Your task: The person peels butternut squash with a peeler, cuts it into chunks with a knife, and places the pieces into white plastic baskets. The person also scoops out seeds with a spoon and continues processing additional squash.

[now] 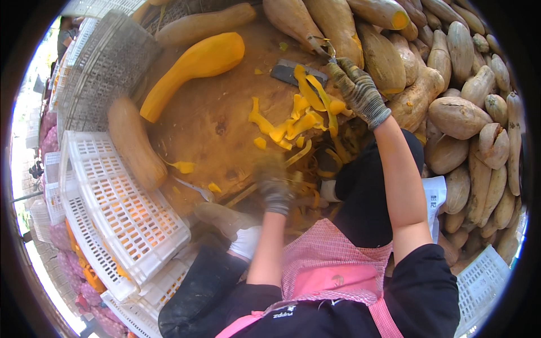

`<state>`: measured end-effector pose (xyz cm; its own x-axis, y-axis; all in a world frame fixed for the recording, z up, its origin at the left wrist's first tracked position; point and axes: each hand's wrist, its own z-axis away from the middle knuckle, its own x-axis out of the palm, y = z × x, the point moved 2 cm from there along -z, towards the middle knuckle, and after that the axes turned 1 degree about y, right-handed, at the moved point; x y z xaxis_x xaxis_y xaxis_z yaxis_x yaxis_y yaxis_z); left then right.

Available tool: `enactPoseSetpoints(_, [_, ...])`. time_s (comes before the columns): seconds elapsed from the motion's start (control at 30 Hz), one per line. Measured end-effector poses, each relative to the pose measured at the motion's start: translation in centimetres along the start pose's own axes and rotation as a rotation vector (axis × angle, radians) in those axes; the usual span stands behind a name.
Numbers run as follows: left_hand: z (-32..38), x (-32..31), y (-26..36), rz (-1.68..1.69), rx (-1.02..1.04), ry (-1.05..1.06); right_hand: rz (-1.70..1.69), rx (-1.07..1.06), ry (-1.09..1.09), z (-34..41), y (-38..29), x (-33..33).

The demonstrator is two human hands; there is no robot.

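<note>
My right hand (353, 86), in a striped knit glove, is closed around the handle of a metal peeler (323, 48), whose head lies near the unpeeled squashes. Blurred by motion, my gloved left hand (274, 186) is over the near edge of the wooden board (203, 122); whether it holds anything cannot be told. A peeled orange squash (198, 63) lies at the board's far left. Orange peelings (291, 122) are heaped at its right side, beside a dark flat blade (296, 72). A metal utensil (198, 189) rests at the near left edge.
A large pile of unpeeled squashes (458, 118) fills the right side. White plastic crates (127, 203) stand at the left, with a grey crate (107, 72) behind them. One unpeeled squash (135, 143) lies along the board's left edge. More peelings lie between my feet.
</note>
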<state>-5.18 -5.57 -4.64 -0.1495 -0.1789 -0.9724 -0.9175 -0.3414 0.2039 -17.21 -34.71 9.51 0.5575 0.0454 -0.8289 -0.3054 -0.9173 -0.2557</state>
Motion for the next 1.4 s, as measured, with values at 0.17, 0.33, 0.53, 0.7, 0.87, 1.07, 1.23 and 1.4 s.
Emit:
enactPoseSetpoints(0.17, [-7.4, -2.4, 2.6, 0.308, 0.083, 0.042, 0.065, -0.057, 0.146, -1.2, -1.4, -1.2])
enactPoseSetpoints(0.33, [-19.9, -4.1, -0.6, -0.206, -0.162, -0.254, 0.072, -0.064, 0.219, -1.6, -0.9, -1.8])
enactPoseSetpoints(0.53, [-7.3, 0.9, 7.5, 0.231, 0.893, -0.503, 0.076, 0.010, 0.265, -2.3, 0.4, -1.9])
enactPoseSetpoints(0.7, [-12.6, -3.4, 8.5, 0.246, 0.813, -0.228, 0.041, 0.047, 0.274, -2.4, 0.0, -1.8])
enactPoseSetpoints(0.87, [-18.5, -0.3, 9.0, 0.104, 0.429, 0.034, 0.110, 0.010, 0.210, -2.7, 0.2, -1.6])
enactPoseSetpoints(1.07, [-5.4, 4.6, 11.7, 0.217, 0.785, -0.612, -0.259, 0.411, 0.126, -3.6, 0.3, -1.2])
enactPoseSetpoints(1.23, [-6.0, -0.2, 5.3, 0.536, 0.675, -0.059, -0.324, 0.336, 0.082, -3.8, -1.5, -1.2])
enactPoseSetpoints(1.4, [-10.3, -3.4, -5.0, -0.091, 0.085, 0.156, -0.364, 0.554, -0.001, -3.0, -0.2, 0.1])
